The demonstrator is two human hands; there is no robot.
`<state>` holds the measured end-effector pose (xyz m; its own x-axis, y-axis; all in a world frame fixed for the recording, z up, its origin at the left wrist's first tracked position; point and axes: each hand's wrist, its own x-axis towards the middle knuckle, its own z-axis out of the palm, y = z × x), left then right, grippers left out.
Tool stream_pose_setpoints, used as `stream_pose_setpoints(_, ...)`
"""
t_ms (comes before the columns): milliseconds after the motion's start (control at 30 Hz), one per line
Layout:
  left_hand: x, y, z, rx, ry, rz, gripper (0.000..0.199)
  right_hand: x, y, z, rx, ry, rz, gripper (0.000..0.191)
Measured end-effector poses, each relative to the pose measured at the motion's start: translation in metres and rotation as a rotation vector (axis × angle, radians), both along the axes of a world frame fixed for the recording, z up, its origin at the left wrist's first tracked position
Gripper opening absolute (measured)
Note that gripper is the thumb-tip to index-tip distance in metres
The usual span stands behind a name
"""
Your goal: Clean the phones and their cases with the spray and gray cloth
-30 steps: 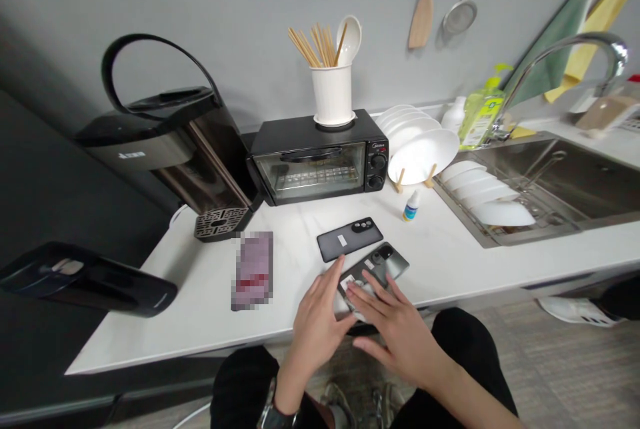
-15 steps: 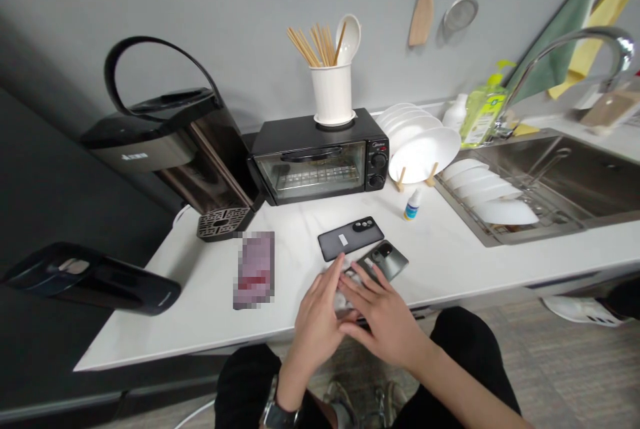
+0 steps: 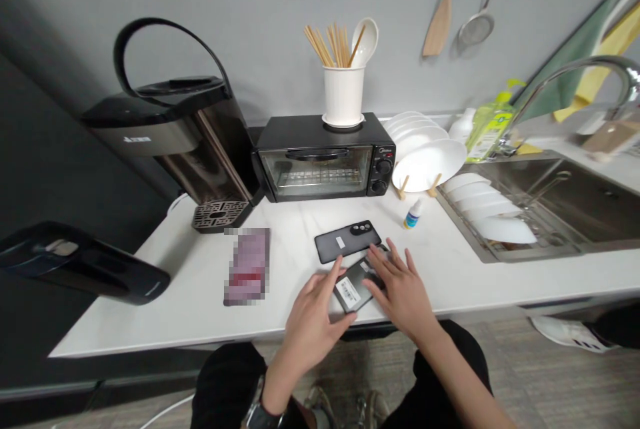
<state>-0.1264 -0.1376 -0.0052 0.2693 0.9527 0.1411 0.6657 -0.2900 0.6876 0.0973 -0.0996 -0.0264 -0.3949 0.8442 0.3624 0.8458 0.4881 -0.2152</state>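
A dark grey phone [image 3: 361,282] with a white label lies tilted near the counter's front edge. My left hand [image 3: 316,322] touches its lower left end, thumb and fingers apart. Across its upper right part rests my right hand [image 3: 400,285], fingers spread, covering the camera area in part. Just behind lies a black phone case [image 3: 345,241] with a small white sticker. A small spray bottle [image 3: 413,213] with a blue label stands farther right. To the left is a purple item [image 3: 249,265], blurred by pixels.
On the white counter [image 3: 200,309], a dark flask [image 3: 85,265] and a water dispenser [image 3: 200,149] stand left. Behind is a toaster oven [image 3: 320,169] bearing a utensil holder [image 3: 344,92]. Plates [image 3: 430,162] and a sink [image 3: 590,199] are at right.
My right hand has slid up and right over the phone, and my left hand has moved slightly left and down. The phone's label and lower end now show between them. The view has shifted slightly.
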Motion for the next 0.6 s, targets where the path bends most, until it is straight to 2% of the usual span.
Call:
stream_pose_setpoints(133, -0.001, -0.001, -0.005, 0.034, 0.021, -0.012, 0.114, -0.035, -0.029, 0.008, -0.069, 0.011, 0.209, 0.069)
stream_pose_setpoints(233, -0.002, -0.002, -0.006, 0.049, 0.034, -0.012, 0.114, -0.027, -0.05, 0.008, -0.111, -0.011, 0.284, 0.071)
stream_pose_setpoints(333, -0.002, -0.001, -0.003, 0.025, 0.034, -0.014, 0.113, 0.004, -0.047, 0.0, -0.094, -0.041, 0.17, 0.063)
stream_pose_setpoints(433, 0.0, 0.0, 0.0, 0.01, 0.029, -0.008, 0.113, 0.028, -0.022, -0.007, -0.025, -0.036, -0.006, 0.059)
stream_pose_setpoints(533, 0.0, -0.001, -0.001, 0.01, 0.022, 0.0, 0.112, 0.019, -0.002, -0.006, 0.002, -0.001, -0.072, 0.059)
stream_pose_setpoints(600, 0.0, -0.002, -0.004, 0.024, 0.025, 0.013, 0.11, -0.003, -0.004, 0.0, -0.019, 0.019, -0.01, 0.06)
